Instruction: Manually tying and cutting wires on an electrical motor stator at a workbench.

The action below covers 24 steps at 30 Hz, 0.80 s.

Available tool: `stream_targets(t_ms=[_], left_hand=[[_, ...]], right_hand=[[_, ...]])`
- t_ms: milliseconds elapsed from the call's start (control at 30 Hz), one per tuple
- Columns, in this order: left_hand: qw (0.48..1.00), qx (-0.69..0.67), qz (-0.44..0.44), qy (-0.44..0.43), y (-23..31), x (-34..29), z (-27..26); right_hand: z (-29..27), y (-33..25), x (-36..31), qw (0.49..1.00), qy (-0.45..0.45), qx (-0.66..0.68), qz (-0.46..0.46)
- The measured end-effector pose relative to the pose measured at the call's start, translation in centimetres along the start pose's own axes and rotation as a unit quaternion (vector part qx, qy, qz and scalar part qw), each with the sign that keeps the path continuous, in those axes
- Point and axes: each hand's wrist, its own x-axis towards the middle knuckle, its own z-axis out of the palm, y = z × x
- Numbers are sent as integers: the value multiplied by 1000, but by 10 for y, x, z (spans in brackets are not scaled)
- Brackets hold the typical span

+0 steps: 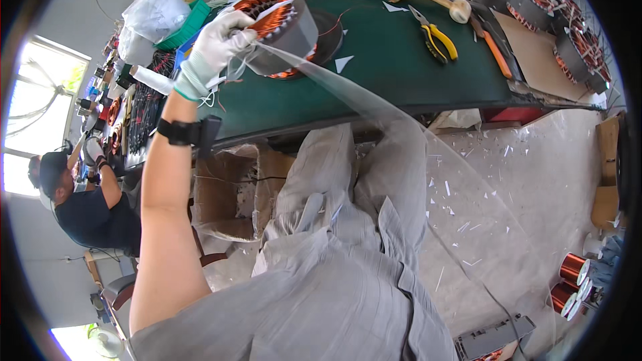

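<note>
My left hand [224, 43], in a white glove, is closed at the near left side of a motor stator [297, 30]. The stator is a grey metal ring with copper windings [273, 20] bulging from its top and more copper low down. At my fingers a clear plastic film strip [321, 80] is pinched. From there the strip stretches taut over the table edge and my lap toward the lower right. A dark round base [330, 37] shows behind the stator. My right hand is out of view.
Yellow-handled pliers [438, 39], a wooden mallet [458, 10] and an orange-handled tool [495, 50] lie on the green table [394, 73]. More wound stators [578, 47] stand at right. A cardboard box [227, 190] sits below the table. At left a person [97, 197] works.
</note>
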Motion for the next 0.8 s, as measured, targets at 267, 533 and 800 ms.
stream_targets(t_ms=[267, 533, 800], left_hand=[[993, 103, 61, -8, -20, -4, -19], [947, 256, 172, 94, -7, -7, 16], [883, 375, 231, 162, 13, -19, 30]], right_hand=[[-9, 125, 11, 978, -14, 92, 185], [228, -115, -45, 962, -220, 119, 107], [355, -404, -105, 783, -512, 353, 25]])
